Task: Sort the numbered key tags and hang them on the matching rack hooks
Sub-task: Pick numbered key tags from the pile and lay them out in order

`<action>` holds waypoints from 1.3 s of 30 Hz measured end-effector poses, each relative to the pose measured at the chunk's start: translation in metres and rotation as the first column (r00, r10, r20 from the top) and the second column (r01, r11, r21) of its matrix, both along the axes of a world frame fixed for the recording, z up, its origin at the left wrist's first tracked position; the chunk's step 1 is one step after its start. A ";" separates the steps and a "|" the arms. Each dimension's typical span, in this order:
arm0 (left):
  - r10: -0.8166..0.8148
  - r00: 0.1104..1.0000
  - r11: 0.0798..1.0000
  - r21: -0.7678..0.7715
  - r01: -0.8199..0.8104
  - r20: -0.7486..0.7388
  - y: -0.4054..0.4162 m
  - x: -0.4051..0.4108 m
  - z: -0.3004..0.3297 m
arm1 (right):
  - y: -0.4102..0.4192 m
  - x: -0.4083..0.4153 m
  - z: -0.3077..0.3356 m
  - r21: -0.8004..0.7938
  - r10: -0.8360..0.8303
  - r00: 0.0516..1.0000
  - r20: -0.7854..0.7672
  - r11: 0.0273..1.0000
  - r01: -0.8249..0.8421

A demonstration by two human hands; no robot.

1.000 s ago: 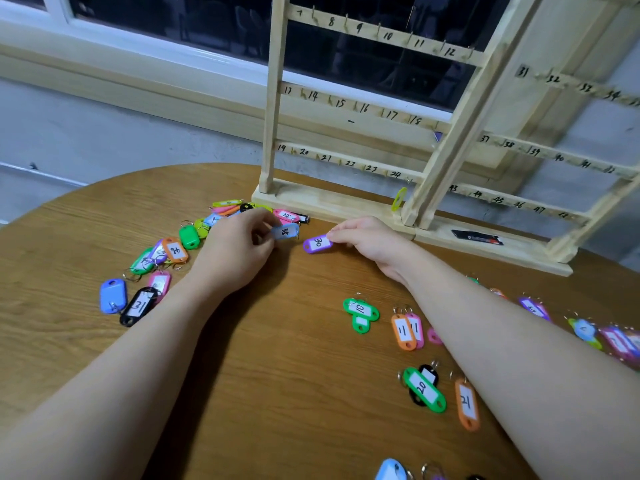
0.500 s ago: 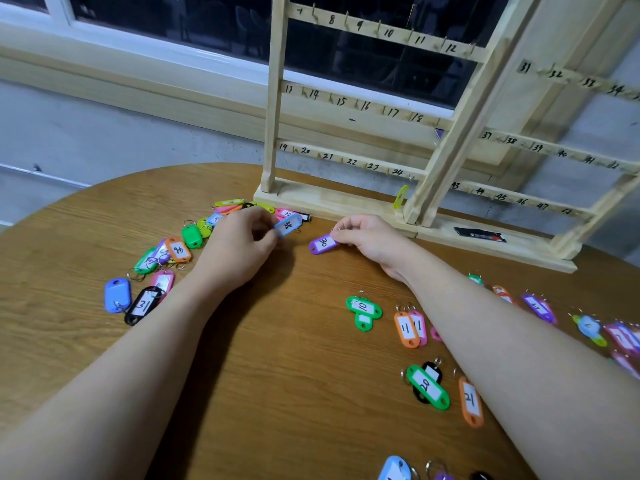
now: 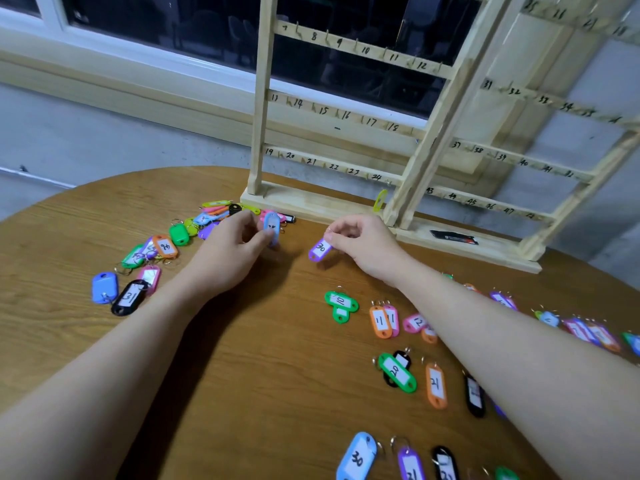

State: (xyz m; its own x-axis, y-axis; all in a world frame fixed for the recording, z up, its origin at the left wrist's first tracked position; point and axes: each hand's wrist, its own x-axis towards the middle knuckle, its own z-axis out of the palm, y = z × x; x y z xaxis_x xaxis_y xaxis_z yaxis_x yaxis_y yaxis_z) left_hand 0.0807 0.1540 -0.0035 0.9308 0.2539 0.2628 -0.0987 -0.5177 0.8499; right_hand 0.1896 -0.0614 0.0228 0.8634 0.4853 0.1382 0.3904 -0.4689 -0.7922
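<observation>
L hand point(image 3: 231, 252) is pinching a light-blue plastic key tag point(image 3: 271, 227) between thumb and fingertips, holding it upright, number blurred. R hand point(image 3: 360, 242) is pinching the ring end of a purple plastic key tag marked 30 point(image 3: 320, 249), tag hanging tilted just above the tabletop.

Change vs 1 s ago: both tags were lying low near the wood; now both are lifting off, blue one turned up toward the camera. Judging: still sorting/reading stage, not hanging yet; 30 may be heading to the blue 30 tag point(image 3: 357, 457) at 6 o'clock.

Outward: unsorted heap of mixed-colour tags point(image 3: 180, 233) at 10 o'clock of L hand, incl. black tag 31 point(image 3: 129, 296). Sorted groups at 4–5 o'clock of R hand: green tag 10 point(image 3: 340, 303), orange tag 11 point(image 3: 379, 321), green tag 20 point(image 3: 397, 372), orange tag 21 point(image 3: 435, 385).

Pale wooden numbered hook rack point(image 3: 346, 109) standing at 12 o'clock, hooks nearly all bare; one yellow tag point(image 3: 380, 200) near its centre post.

Surface: round wood-grain table point(image 3: 242, 358). Room: dark window point(image 3: 173, 26) behind, grey wall below.
</observation>
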 end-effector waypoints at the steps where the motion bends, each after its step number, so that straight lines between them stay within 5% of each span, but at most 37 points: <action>1: 0.015 1.000 0.997 0.076 -0.015 0.005 -0.003 -0.003 -0.001 | -0.004 -0.005 0.004 0.000 0.004 1.000 0.014 1.000 -0.004; 10: -0.035 0.996 0.935 0.354 0.004 0.082 -0.027 -0.023 0.006 | -0.069 -0.073 0.042 -0.187 0.165 0.986 -0.026 0.968 -0.167; 17: 0.044 0.990 0.969 0.234 -0.076 0.137 -0.047 -0.036 0.021 | -0.118 -0.120 0.046 -0.316 0.228 0.973 -0.038 0.921 -0.228; 28: -0.097 0.992 0.950 0.303 0.069 0.077 -0.074 -0.119 0.039 | -0.095 -0.170 0.033 -0.229 0.302 0.953 -0.029 0.926 -0.300; 39: -0.152 0.988 0.938 0.315 0.145 -0.002 -0.096 -0.162 0.048 | -0.086 -0.194 0.032 -0.458 0.401 0.915 0.047 0.823 -0.337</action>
